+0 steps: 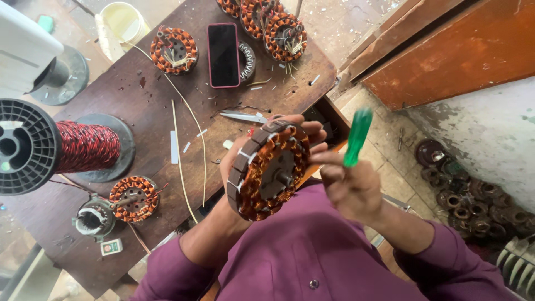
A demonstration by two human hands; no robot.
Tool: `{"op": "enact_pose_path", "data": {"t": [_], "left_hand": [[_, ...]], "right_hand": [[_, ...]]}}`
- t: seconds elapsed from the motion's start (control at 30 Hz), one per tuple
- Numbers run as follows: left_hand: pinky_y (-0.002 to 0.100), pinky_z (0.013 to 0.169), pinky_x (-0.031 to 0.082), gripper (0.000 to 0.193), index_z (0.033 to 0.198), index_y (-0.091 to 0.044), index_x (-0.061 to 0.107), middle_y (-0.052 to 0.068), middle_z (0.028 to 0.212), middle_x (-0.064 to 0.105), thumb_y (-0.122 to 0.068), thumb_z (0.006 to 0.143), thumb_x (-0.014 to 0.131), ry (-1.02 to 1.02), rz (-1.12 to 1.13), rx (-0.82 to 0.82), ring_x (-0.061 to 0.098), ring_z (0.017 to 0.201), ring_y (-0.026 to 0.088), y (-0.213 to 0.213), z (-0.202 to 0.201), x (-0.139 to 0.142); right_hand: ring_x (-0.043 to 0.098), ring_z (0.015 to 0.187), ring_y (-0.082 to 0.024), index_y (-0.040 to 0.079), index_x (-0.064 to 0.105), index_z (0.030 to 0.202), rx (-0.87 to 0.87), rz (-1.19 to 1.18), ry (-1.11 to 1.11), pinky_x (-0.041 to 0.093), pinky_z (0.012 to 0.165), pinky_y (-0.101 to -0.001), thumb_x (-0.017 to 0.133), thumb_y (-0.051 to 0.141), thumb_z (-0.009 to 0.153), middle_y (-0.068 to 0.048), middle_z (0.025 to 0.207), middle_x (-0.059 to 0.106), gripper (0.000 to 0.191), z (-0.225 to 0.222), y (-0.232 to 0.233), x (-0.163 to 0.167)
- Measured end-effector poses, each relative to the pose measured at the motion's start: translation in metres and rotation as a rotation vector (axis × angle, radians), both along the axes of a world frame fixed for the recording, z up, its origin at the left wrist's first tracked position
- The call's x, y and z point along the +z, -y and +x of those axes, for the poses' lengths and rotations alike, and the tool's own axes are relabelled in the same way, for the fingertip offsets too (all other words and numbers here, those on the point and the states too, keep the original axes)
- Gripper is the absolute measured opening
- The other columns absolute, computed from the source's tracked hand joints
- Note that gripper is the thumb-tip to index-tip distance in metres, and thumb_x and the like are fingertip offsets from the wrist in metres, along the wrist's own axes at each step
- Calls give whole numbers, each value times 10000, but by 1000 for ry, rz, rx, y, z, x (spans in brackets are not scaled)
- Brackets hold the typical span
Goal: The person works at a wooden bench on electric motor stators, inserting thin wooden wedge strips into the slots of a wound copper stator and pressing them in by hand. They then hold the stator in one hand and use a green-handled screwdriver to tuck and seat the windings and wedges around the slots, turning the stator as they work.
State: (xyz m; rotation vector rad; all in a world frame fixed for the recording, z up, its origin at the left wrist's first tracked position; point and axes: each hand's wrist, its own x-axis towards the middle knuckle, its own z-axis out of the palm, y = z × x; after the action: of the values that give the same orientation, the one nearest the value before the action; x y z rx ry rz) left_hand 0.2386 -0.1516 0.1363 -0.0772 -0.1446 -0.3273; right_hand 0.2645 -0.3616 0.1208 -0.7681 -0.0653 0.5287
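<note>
My left hand [304, 132] holds a round motor stator [268, 170] wound with copper wire, tilted up in front of my chest. Its fingers curl behind the stator's rim. My right hand [352, 189] grips a tool with a green translucent handle [357, 136]; the handle points up and the tool's tip is hidden behind the hand. The right hand's index finger reaches toward the stator's edge. Both sleeves are purple.
A dark wooden table [145, 111] carries a smartphone [223, 54], scissors [244, 117], several wound stators [174, 50], a big spool of red-black wire [56, 147] and a small stator [132, 198]. More motor parts [473, 200] lie on the floor at right.
</note>
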Motion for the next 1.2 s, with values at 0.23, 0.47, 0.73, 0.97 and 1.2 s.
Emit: {"op": "enact_pose_path", "data": {"t": [0.23,0.47,0.73,0.97,1.2], "left_hand": [[562,1201,433,699,1559,4,414,243,1538,506,-515,1103,309,-109,79,28,507,1407,432,-4,1,0],[504,1155,485,616,1563,15,441,236,1530,524,-386,1105,348,-171,134,25,530,1374,396,-4,0,-2],[467,1112,518,561,1487,28,477,239,1477,548,-342,1079,369,-246,199,16,530,1384,363,-8,-1,4],[472,1135,507,551,1473,44,504,252,1460,571,-350,1133,321,-160,180,15,540,1379,367,-10,0,2],[501,1165,476,548,1458,30,501,253,1438,571,-349,1117,299,-221,162,-13,536,1374,372,-9,0,7]], "right_hand": [[725,935,-207,56,435,1256,-103,-195,478,643,824,-340,552,124,1137,-156,1081,706,180,-11,-4,15],[747,1061,-241,53,443,1181,-136,-463,669,622,895,-320,572,-18,1062,-211,1102,729,188,-13,-16,14],[741,1028,-232,28,434,1169,-28,-521,733,607,1016,-374,569,-68,1070,-181,1043,713,193,0,-15,21],[755,1002,-240,22,462,1139,7,-491,630,641,962,-388,572,-101,1037,-179,1024,735,194,7,-8,19],[742,1043,-230,20,471,1176,-64,-396,521,631,956,-383,574,-108,1044,-178,1030,728,211,7,-15,16]]}}
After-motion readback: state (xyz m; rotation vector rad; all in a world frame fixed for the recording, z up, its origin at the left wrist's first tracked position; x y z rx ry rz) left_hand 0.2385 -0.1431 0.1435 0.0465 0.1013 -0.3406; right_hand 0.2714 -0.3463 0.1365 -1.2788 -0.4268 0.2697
